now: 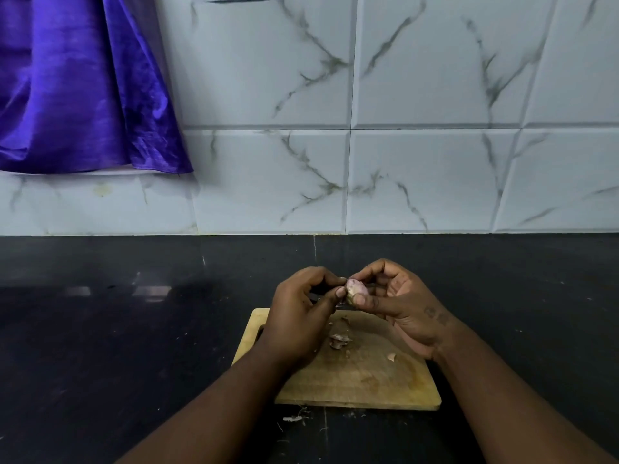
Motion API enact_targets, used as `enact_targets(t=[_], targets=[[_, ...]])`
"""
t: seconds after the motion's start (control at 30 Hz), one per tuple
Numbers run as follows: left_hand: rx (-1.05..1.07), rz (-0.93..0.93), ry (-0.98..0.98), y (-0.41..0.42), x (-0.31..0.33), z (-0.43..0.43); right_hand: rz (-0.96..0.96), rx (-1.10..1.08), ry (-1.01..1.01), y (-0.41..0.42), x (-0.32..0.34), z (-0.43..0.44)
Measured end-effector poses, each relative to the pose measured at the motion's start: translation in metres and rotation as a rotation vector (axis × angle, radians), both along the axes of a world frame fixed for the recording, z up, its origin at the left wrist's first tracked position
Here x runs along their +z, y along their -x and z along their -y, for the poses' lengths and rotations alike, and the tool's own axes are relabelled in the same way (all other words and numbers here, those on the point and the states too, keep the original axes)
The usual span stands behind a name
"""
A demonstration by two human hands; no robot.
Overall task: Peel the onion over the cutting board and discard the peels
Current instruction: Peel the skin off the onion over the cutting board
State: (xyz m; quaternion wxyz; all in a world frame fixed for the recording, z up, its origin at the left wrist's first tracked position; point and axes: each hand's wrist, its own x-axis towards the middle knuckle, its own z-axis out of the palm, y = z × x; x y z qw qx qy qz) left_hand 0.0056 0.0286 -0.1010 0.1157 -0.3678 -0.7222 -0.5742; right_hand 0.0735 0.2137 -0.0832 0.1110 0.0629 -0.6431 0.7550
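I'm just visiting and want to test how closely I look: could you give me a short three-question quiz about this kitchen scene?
1. True or false: the onion is lying flat on the cutting board.
2. Where are the loose peels? A) in a bowl B) on the board, with a few scraps on the counter in front of it C) on the cloth
3. What colour is the cloth hanging on the left?

Key
1. False: the left hand and the right hand hold it up above the board's far edge.
2. B
3. Purple.
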Motion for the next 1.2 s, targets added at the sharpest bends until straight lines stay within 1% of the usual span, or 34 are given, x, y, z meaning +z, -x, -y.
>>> enact_targets(t=[0.27, 0.4, 0.5, 0.57, 0.67, 0.77, 0.87, 1.03, 1.2], targets=[[-0.022, 0.059, -0.040, 0.0014, 0.0001, 0.0004, -0.019, 0.005, -0.050, -0.0012, -0.0006, -0.0009], [0.011, 0.070, -0.050, -0.0005, 0.0007, -0.0004, -0.008, -0.017, -0.075, -0.0001, -0.0021, -0.0015], [0.043, 0.044, -0.032, -0.0008, 0.0004, -0.0010, 0.011, -0.022, -0.124, -0.0004, -0.0031, -0.0004], [0.064, -0.008, -0.002, -0.0012, 0.0009, -0.0004, 0.034, -0.007, -0.141, -0.0010, -0.0033, 0.0001], [0.072, -0.070, 0.039, -0.0026, 0.0024, 0.0004, 0.069, 0.009, -0.097, -0.0014, -0.0031, 0.0021], [0.068, -0.072, 0.052, -0.0026, 0.0021, -0.0001, 0.093, 0.011, -0.075, -0.0020, -0.0015, 0.0024], [0.043, -0.020, 0.012, -0.0017, 0.0007, -0.0005, 0.084, 0.011, -0.088, -0.0025, -0.0006, 0.0010], [-0.021, 0.204, -0.176, 0.0035, -0.0020, -0.0024, 0.062, 0.035, -0.093, -0.0007, -0.0025, 0.0002], [-0.028, 0.247, -0.183, 0.0061, -0.0052, -0.0018, 0.047, 0.011, -0.101, 0.0008, -0.0041, -0.0012]])
